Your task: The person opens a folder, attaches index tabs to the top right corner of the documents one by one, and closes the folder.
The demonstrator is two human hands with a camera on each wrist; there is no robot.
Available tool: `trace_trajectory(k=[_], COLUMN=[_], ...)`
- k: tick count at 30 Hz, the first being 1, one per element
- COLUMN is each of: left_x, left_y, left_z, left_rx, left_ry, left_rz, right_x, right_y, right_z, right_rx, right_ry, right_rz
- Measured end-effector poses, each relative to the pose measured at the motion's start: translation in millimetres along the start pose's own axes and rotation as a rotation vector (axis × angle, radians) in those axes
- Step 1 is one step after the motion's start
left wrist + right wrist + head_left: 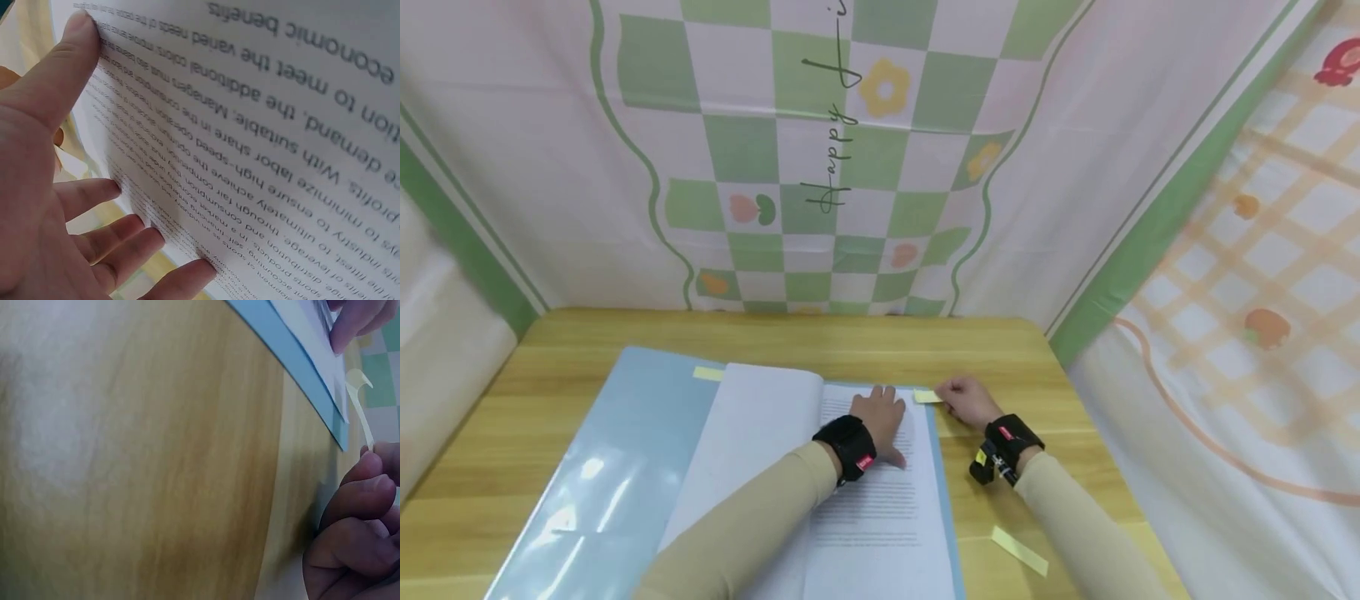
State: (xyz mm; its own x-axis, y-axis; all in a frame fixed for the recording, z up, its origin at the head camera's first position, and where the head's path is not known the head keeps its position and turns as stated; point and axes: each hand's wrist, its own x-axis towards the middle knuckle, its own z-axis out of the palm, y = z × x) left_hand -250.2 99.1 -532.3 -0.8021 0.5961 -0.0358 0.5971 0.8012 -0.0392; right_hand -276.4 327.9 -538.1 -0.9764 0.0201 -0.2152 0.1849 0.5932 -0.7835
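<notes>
An open light blue folder (pixel 617 450) lies on the wooden table (pixel 775 333), with printed white pages (pixel 880 508) on its right half. My left hand (pixel 880 421) lies flat on the printed page (pixel 262 137), fingers (pixel 78 47) spread and straight. My right hand (pixel 968 400) is at the page's top right corner and pinches a small yellow sticky strip (pixel 927 397). In the right wrist view the pale strip (pixel 361 406) curls up from my fingertips (pixel 375 472) beside the folder's blue edge (pixel 294 362).
Another yellow sticky strip (pixel 707 373) marks the top of the folder's left side. A loose yellow strip (pixel 1019 551) lies on the table by my right forearm. Patterned cloth walls (pixel 850 150) enclose the table on the far side and both flanks.
</notes>
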Motion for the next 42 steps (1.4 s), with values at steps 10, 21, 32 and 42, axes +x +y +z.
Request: trace_trajectory(k=[10, 21, 32, 42], left_x=[0.2, 15.3, 13.1, 15.7], left_y=[0.8, 5.3, 8.2, 10.8], left_z=[-6.2, 11.9, 1.7, -3.7], left_rx=[-0.003, 0.024, 0.044, 0.109], left_ry=[-0.008, 0.013, -0.059, -0.1], left_rz=[-0.004, -0.047, -0.038, -0.055], right_x=[0, -3, -4, -4], right_y=[-4, -7, -9, -11], right_z=[4, 8, 9, 9], right_rx=[-0.096, -0.126, -0.138, -0.173], right_ry=[0.003, 0.018, 0.018, 0.008], right_rz=[-0.025, 0.03, 0.052, 0.044])
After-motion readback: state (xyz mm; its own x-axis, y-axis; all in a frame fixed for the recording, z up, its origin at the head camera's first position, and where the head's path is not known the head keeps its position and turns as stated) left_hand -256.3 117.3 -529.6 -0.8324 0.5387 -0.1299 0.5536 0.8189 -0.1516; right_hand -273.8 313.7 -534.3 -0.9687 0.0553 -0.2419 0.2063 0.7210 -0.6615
